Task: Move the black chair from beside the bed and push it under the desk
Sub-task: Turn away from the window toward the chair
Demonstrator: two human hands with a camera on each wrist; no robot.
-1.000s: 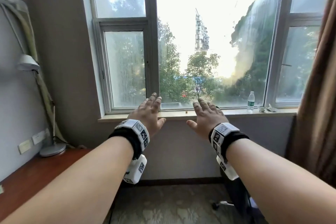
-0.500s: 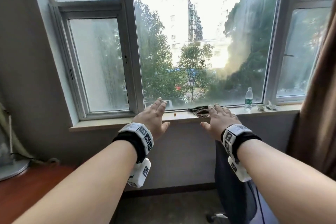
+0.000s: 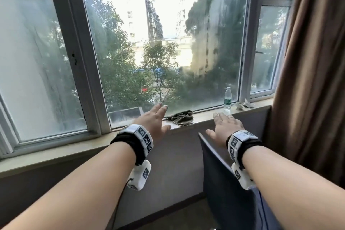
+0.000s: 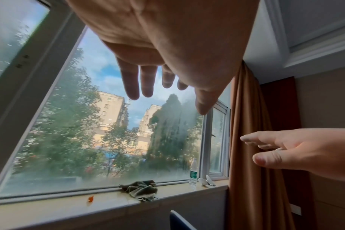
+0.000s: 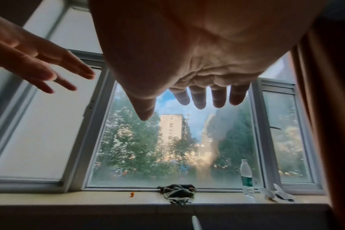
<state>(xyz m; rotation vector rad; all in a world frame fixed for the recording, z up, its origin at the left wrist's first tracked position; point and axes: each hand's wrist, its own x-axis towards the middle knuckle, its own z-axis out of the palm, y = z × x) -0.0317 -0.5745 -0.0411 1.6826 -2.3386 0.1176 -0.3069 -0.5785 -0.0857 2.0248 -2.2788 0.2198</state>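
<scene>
The black chair's backrest [image 3: 224,183] stands at the lower right in the head view, below the windowsill and partly behind my right forearm. Only its top corner shows in the left wrist view [image 4: 177,221] and a thin edge in the right wrist view [image 5: 196,222]. My right hand [image 3: 222,127] hovers just above the backrest's top edge, fingers straight and spread, holding nothing. My left hand [image 3: 160,117] is stretched out to the chair's left, flat and empty. The desk and the bed are out of view.
A windowsill [image 3: 74,145] runs across the wall under a big window. On it lie a crumpled grey cloth [image 3: 182,116], a water bottle [image 3: 227,99] and white wrappers [image 3: 246,103]. A brown curtain [image 3: 313,61] hangs close on the right.
The view has swung right and closer to the window: the desk and lamp have left the picture, and the chair's backrest now shows under my right hand. Both hands stay flat and empty.
</scene>
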